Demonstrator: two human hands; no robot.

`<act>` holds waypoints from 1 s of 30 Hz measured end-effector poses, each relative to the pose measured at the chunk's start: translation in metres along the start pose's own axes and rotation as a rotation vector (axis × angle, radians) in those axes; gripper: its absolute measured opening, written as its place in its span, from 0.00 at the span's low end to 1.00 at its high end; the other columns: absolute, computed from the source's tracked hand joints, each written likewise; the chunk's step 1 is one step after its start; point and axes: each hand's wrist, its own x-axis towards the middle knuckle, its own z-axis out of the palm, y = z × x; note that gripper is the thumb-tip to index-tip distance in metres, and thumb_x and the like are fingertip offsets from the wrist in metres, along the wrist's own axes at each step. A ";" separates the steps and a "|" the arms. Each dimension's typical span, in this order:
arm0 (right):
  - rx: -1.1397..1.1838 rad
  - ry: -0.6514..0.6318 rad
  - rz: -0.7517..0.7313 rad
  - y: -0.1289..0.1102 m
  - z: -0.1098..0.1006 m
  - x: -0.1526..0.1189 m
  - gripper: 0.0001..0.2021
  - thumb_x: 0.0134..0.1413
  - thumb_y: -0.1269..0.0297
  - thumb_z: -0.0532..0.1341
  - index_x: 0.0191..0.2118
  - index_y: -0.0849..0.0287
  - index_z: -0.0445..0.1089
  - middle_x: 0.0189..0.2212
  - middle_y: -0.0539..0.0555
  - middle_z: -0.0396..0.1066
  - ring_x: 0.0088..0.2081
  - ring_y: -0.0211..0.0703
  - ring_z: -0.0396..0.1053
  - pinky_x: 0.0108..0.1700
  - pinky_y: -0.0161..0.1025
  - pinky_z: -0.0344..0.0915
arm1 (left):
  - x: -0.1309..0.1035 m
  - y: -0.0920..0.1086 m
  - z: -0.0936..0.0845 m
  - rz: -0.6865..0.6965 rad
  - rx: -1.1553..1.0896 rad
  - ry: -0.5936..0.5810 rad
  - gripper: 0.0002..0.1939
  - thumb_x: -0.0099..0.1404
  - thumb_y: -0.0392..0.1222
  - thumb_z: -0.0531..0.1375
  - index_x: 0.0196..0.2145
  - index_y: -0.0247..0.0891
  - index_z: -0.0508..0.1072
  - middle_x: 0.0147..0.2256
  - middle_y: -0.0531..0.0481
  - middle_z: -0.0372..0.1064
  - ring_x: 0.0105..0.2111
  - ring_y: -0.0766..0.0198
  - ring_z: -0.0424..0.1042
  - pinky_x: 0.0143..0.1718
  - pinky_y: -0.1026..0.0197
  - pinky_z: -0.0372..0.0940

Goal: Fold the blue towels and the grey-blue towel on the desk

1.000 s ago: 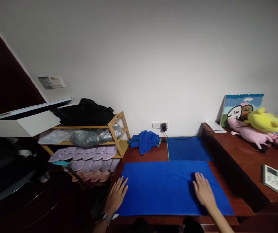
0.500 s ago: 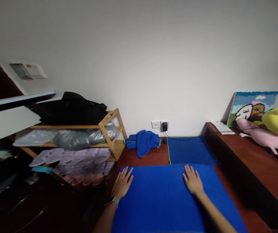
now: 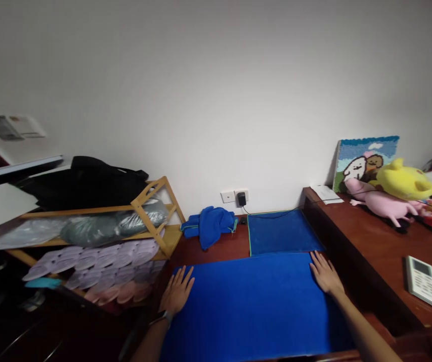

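Note:
A blue cloth (image 3: 253, 306) lies spread flat on the reddish-brown table. On its far left corner rests my left hand (image 3: 177, 291), palm down with the fingers stretched out; a watch (image 3: 162, 317) is on that wrist. My right hand (image 3: 326, 274) lies flat at the cloth's far right corner, fingers spread. Behind this cloth is a second blue cloth (image 3: 281, 232) with a green edge, also flat. A crumpled pile of blue cloth (image 3: 210, 224) sits to its left, near the wall.
A wooden rack (image 3: 166, 221) on the left holds slippers (image 3: 98, 259), plastic-wrapped bundles and a black bag (image 3: 83, 183). A black plug (image 3: 241, 199) is in the wall socket. On the raised right surface are plush toys (image 3: 408, 181), a picture (image 3: 366, 156) and a remote control (image 3: 423, 280).
My right hand has slid right along the cloth's far edge to its corner. My left hand stays at the left corner. The view has turned to the right.

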 end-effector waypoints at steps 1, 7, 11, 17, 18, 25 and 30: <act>0.038 0.015 0.003 0.001 -0.001 0.000 0.34 0.69 0.47 0.39 0.74 0.55 0.48 0.74 0.52 0.45 0.74 0.43 0.41 0.74 0.51 0.37 | -0.001 0.014 -0.006 0.007 -0.005 0.029 0.32 0.75 0.57 0.42 0.68 0.41 0.64 0.68 0.42 0.60 0.69 0.48 0.57 0.68 0.40 0.53; 0.243 0.077 0.004 0.017 -0.006 0.007 0.30 0.67 0.49 0.45 0.66 0.54 0.66 0.70 0.53 0.58 0.71 0.45 0.52 0.73 0.50 0.43 | -0.041 0.203 -0.039 0.302 -0.250 0.057 0.22 0.75 0.46 0.46 0.56 0.45 0.75 0.53 0.42 0.75 0.54 0.50 0.72 0.58 0.47 0.66; 0.329 0.075 0.009 0.022 -0.005 0.013 0.29 0.65 0.54 0.47 0.64 0.57 0.68 0.69 0.52 0.60 0.71 0.45 0.53 0.73 0.49 0.44 | -0.091 0.374 -0.023 0.615 -0.398 -0.084 0.14 0.70 0.50 0.57 0.49 0.48 0.76 0.43 0.43 0.75 0.47 0.50 0.71 0.50 0.45 0.66; 0.445 0.090 0.006 0.027 0.000 0.018 0.29 0.60 0.54 0.48 0.62 0.58 0.71 0.67 0.52 0.62 0.70 0.48 0.55 0.74 0.51 0.43 | -0.126 0.540 0.056 0.615 -0.371 -0.160 0.22 0.69 0.40 0.55 0.57 0.50 0.76 0.45 0.32 0.75 0.49 0.43 0.71 0.46 0.36 0.64; 0.493 0.098 0.010 0.028 0.001 0.019 0.29 0.60 0.53 0.49 0.61 0.58 0.72 0.67 0.53 0.63 0.70 0.49 0.55 0.74 0.51 0.43 | -0.126 0.552 0.063 0.539 -0.377 -0.166 0.24 0.69 0.36 0.53 0.59 0.50 0.75 0.45 0.30 0.75 0.50 0.44 0.71 0.45 0.36 0.64; 0.704 0.115 0.054 0.034 0.005 0.027 0.28 0.55 0.49 0.53 0.53 0.57 0.78 0.62 0.56 0.70 0.68 0.53 0.59 0.73 0.51 0.46 | -0.120 0.558 0.036 0.653 -0.567 -0.220 0.28 0.64 0.33 0.53 0.57 0.55 0.75 0.42 0.34 0.75 0.45 0.44 0.73 0.44 0.38 0.66; 0.861 0.073 0.087 0.033 -0.013 0.025 0.25 0.48 0.44 0.61 0.43 0.56 0.82 0.57 0.59 0.75 0.65 0.56 0.63 0.70 0.52 0.54 | -0.130 0.540 -0.002 0.295 -0.745 -0.392 0.18 0.56 0.37 0.62 0.45 0.46 0.79 0.41 0.41 0.77 0.46 0.44 0.74 0.50 0.44 0.66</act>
